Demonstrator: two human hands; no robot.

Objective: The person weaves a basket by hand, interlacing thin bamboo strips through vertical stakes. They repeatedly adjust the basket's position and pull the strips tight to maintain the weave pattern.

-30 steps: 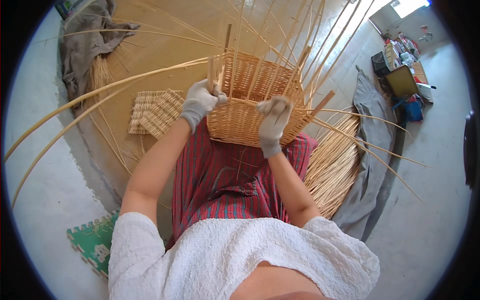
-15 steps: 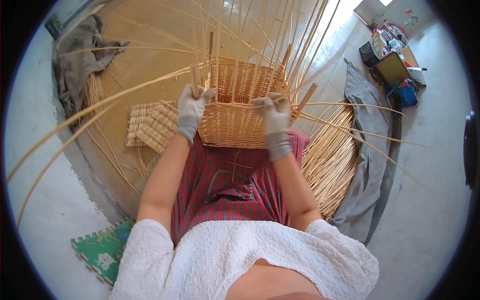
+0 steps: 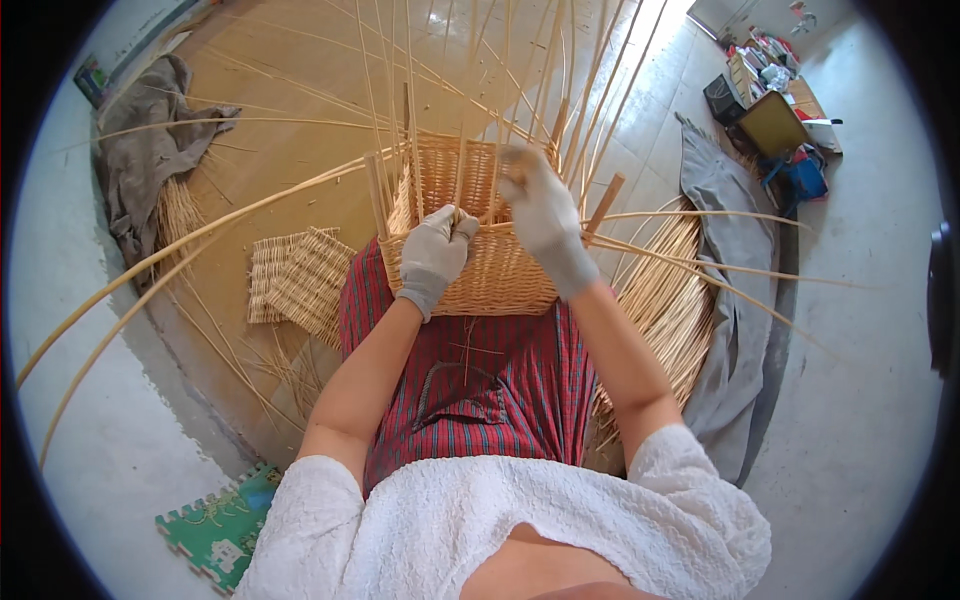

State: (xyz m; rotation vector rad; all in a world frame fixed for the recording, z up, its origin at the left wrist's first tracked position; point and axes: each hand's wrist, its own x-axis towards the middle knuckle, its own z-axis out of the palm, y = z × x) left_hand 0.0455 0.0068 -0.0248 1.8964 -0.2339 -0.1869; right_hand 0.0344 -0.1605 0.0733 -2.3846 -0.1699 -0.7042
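A half-woven wicker basket point(image 3: 510, 282) rests on my lap, with long thin upright stakes point(image 3: 461, 165) rising from its walls and wooden posts point(image 3: 605, 203) at its corners. My left hand point(image 3: 436, 258), in a pale work glove, is closed at the near rim, pinching the base of a stake. My right hand point(image 3: 545, 215), gloved too, is raised over the near rim right of the left one, among the stakes. Its fingertips are smeared by motion, so what they hold cannot be made out.
Long canes point(image 3: 190, 227) stretch out left of the basket, and others point(image 3: 720, 268) to the right. Woven panels point(image 3: 305, 282) lie on the floor at left. A bundle of wicker rods point(image 3: 665, 310) lies at right beside grey cloth point(image 3: 735, 260). A cluttered stand point(image 3: 775, 125) is at far right.
My left hand has moved right from the corner post to a stake along the near rim. My right hand has lifted up from the rim. The view has shifted slightly.
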